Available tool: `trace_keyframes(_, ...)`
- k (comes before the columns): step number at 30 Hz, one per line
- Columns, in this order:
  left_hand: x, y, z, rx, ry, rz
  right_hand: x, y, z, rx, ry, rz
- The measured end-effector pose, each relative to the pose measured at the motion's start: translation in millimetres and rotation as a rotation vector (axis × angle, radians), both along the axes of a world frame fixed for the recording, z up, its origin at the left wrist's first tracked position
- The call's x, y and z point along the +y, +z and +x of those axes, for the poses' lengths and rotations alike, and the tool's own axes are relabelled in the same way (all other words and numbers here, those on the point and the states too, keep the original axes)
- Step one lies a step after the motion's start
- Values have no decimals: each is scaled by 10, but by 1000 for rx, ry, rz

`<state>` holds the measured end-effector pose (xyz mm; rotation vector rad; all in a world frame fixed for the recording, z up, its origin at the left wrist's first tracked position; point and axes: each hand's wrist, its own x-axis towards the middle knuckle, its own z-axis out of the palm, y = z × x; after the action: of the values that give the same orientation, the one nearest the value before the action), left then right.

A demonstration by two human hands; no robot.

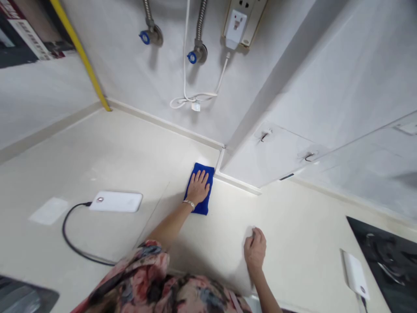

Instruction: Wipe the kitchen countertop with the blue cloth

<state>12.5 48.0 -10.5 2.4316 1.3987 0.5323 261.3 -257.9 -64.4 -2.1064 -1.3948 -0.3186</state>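
Note:
A blue cloth [206, 174] lies flat on the cream countertop [130, 152], close to the inner corner of the wall. My left hand [197, 188] presses down on the cloth with its fingers spread; a bracelet sits at the wrist. Nearer to me, my right hand [254, 249] rests on the bare counter with its fingers curled under, and nothing shows in it.
A white power bank [116, 201] with a black cable [70, 243] lies at the left, beside a white paper [48, 211]. Another white device [355, 274] sits at the right next to a black cooktop [387, 256]. Pipes, a socket and a white cord hang on the wall.

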Motion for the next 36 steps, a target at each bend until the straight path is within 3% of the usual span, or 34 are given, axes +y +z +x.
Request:
trace_keyframes(6, -733, -46, -380, 2, -62, 37, -6, 18, 24, -6, 24, 3)
trace_keyframes(10, -754, 36, -598, 26, -68, -5, -27, 52, 21, 20, 32, -12)
trace_keyframes(13, -449, 75, -726, 24, 47, -27, -44, 69, 16, 23, 28, -23)
trace_keyframes(27, 1478, 95, -1443, -73, 521, -27, -125, 101, 9, 71, -18, -54)
trace_keyframes(36, 2708, 33, -1647, -35, 737, -67, -186, 110, 137, 79, -49, -78)
